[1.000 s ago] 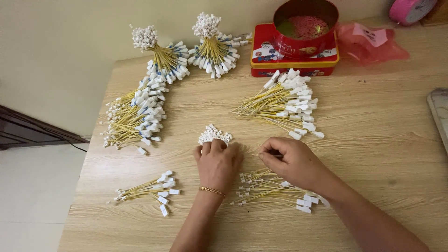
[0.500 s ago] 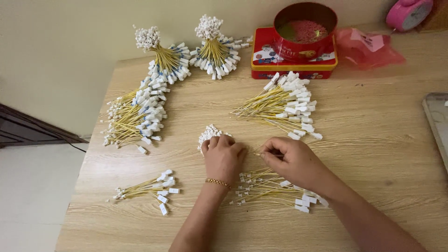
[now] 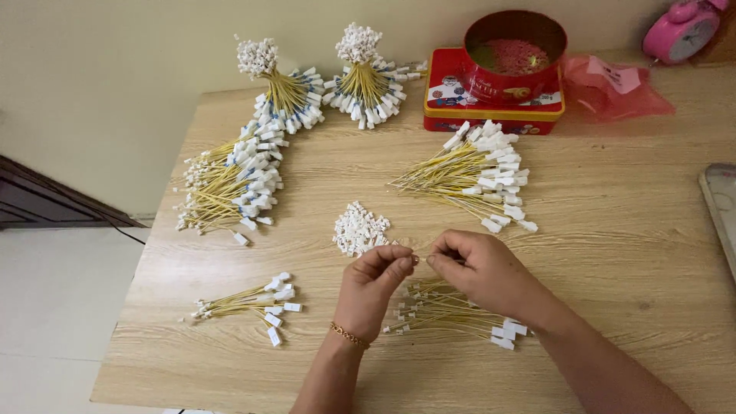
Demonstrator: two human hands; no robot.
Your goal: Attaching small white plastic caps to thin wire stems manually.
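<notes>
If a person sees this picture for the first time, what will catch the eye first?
Probably the two hands at the table's near edge: the left hand and right hand meet fingertip to fingertip, pinching something small above a wire bundle. Next, the many bundles of yellow wires with white ends spread across the wooden table, and the small white pile just beyond the hands. At the far edge stands a red tin.

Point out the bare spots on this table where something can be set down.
The table is bare right of the fanned wire pile, up to the tray edge. A bare strip also runs between the long wire heap and the white connector pile. It is crowded around the left hand and right hand, and along the back by the red tin.
</notes>
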